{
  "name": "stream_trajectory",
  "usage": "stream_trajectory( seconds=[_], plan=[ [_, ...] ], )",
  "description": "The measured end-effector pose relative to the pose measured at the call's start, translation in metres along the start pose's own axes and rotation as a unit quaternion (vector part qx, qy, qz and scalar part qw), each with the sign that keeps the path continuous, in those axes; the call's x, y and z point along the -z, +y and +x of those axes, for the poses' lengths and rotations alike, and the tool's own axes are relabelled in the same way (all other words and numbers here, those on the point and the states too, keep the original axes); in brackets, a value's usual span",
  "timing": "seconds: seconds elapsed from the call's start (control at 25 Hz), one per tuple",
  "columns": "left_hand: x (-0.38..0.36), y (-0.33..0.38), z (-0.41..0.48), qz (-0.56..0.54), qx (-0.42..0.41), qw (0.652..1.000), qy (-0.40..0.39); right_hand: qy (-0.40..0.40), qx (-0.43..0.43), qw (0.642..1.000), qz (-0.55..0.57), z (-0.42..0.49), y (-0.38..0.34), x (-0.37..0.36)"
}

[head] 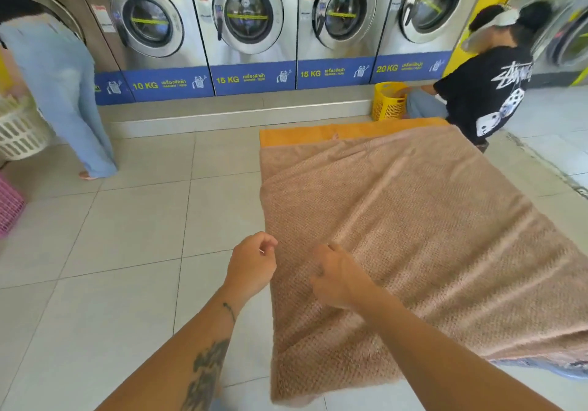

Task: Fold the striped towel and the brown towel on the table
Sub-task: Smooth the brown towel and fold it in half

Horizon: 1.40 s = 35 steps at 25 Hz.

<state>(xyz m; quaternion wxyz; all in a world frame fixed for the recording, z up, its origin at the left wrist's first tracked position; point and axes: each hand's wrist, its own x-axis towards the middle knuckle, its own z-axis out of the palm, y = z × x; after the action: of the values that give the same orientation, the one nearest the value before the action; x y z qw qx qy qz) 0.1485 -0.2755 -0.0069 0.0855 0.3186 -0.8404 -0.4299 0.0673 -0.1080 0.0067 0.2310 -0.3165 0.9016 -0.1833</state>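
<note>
Pale grey floor tiles (127, 251) run out to the left of the brown towel (413, 219), and beyond its far end stands a row of steel front-loading washing machines (248, 19) with blue bands marked 10, 15 and 20 KG. The towel lies spread over a raised surface that it hides almost wholly; only an orange strip (318, 132) shows past its far edge, and whether that is tabletop or cloth cannot be told. Beyond the towel's far right corner a person in a black printed shirt (483, 92) crouches at a yellow basket (388, 102). Far to the towel's left a person in pale blue trousers (63, 86) stands by a white basket (19, 130), with a pink basket (9, 203) nearer. The towel is tan with a nubbly waffle weave, its near end hanging over the edge, and creases fan out from a point near its left side. There the right hand (337, 277), back upward, has its fingers curled into the cloth and pinches up a fold. The left hand (251, 264) sits at the towel's left edge with fingers curled and thumb near forefinger; whether it holds the edge cannot be told. A bit of bluish fabric (569, 371) peeks from under the towel's near right edge.
</note>
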Motion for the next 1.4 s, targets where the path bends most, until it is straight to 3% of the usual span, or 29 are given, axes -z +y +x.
stream_trajectory(
  seconds=[0.16, 0.28, 0.48, 0.72, 0.88, 0.96, 1.4],
  plan=[
    [0.005, -0.011, 0.099, -0.018, 0.021, 0.999, -0.033, 0.031, -0.102, 0.994, -0.005, 0.073, -0.033, -0.011],
    [0.001, -0.023, 0.175, -0.035, -0.001, 0.992, -0.124, 0.075, -0.171, 0.982, -0.003, 0.115, -0.056, -0.028],
    [-0.002, -0.028, 0.247, -0.011, -0.041, 0.974, -0.225, 0.155, -0.194, 0.968, 0.018, 0.162, -0.077, -0.034],
    [0.026, -0.040, 0.307, 0.105, -0.126, 0.978, -0.126, 0.212, -0.171, 0.959, 0.075, 0.202, -0.092, -0.025],
    [0.039, -0.033, 0.338, 0.195, -0.102, 0.967, -0.126, 0.240, -0.178, 0.951, 0.078, 0.219, -0.089, -0.009],
    [0.043, -0.028, 0.339, 0.211, -0.085, 0.965, -0.129, 0.220, -0.204, 0.950, 0.089, 0.214, -0.084, 0.004],
    [0.033, 0.047, 0.364, 0.187, -0.200, 0.955, -0.117, 0.129, -0.324, 0.932, 0.102, 0.232, -0.049, 0.056]
  ],
)
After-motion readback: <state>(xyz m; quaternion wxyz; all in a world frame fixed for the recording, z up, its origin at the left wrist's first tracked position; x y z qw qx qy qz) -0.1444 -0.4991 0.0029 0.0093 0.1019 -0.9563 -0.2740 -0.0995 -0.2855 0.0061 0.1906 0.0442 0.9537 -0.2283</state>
